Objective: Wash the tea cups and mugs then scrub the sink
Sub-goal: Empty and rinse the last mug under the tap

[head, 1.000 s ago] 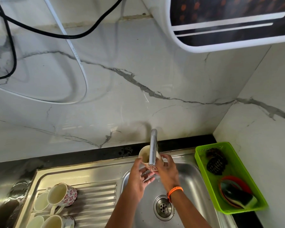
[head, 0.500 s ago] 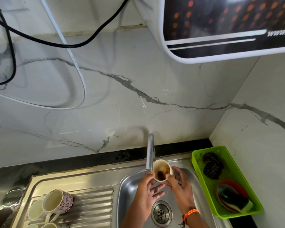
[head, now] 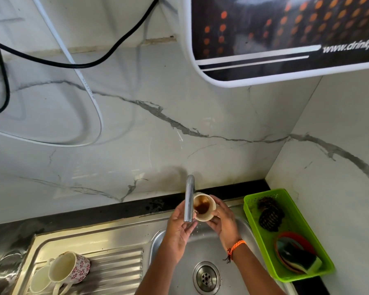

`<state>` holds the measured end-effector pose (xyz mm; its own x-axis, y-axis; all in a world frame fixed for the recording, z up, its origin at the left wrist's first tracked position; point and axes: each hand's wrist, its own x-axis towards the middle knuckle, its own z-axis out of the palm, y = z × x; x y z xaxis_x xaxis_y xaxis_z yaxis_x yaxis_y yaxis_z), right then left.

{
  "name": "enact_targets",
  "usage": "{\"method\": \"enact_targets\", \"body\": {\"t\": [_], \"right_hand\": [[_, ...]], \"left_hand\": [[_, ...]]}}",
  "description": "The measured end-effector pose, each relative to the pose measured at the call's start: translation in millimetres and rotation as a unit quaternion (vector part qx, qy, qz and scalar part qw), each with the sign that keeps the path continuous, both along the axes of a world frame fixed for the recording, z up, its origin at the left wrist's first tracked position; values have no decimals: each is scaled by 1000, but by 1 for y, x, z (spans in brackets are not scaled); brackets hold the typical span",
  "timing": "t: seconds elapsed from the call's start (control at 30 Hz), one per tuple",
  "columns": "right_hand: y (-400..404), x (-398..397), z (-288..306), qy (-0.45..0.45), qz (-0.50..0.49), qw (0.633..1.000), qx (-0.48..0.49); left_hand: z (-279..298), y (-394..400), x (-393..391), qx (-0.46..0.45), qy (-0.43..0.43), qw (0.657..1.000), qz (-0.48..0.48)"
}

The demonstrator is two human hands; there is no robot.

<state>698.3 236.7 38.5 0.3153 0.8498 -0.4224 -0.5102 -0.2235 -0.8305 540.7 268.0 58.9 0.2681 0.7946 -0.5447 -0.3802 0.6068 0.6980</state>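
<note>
Right hand (head: 223, 222) grips the cup (head: 203, 207) from below, fingers wrapped round it, holding it just beside the tap spout (head: 189, 199) over the sink (head: 158, 241), brown liquid inside. Left hand (head: 179, 228) hangs open under the spout, fingers relaxed. More mugs (head: 69, 268) lie on the draining board at left.

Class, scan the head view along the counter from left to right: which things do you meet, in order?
Mugs on the drainboard → left hand → tap → stained cup → right hand → green basket.
</note>
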Motion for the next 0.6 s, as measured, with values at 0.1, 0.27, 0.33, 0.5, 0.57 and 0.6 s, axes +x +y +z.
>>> {"method": "enact_targets", "body": {"t": [0.1, 0.27, 0.33, 0.5, 0.57, 0.6], "right_hand": [[13, -8, 2, 20, -2, 1000, 9], [24, -24, 3, 45, 24, 999, 13], [22, -33, 3, 44, 37, 998, 12], [-5, -48, -6, 35, 53, 998, 3], [-19, -50, -11, 20, 55, 998, -4], [-25, -51, -14, 10, 56, 998, -7]], "left_hand": [[3, 9, -9, 37, 2, 999, -13], [3, 18, -23, 45, 30, 999, 0], [3, 18, -30, 43, 43, 998, 10], [-4, 2, -43, 18, 55, 998, 9], [-7, -10, -46, 6, 61, 998, -3], [-9, -15, -46, -2, 64, 998, -4]]}}
